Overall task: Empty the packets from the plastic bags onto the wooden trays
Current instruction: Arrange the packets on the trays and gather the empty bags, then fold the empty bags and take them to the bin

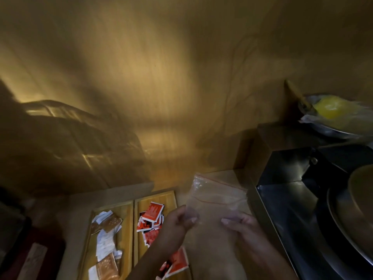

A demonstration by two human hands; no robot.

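Note:
A clear plastic bag [217, 196] with a red zip strip hangs open side up between my hands; it looks empty. My left hand [179, 219] pinches its lower left corner and my right hand [240, 223] grips its lower right edge. Below and to the left lie two wooden trays side by side. The right tray [159, 197] holds several red packets [152, 216], partly hidden by my left forearm. The left tray [115, 209] holds several white and brown packets [105, 235].
A dark metal counter [286, 199] with a round pan [361, 201] stands close on the right. Above it sits a bowl with a yellow item under plastic wrap [333, 110]. A wooden wall [161, 77] rises straight ahead. Dark objects fill the lower left corner.

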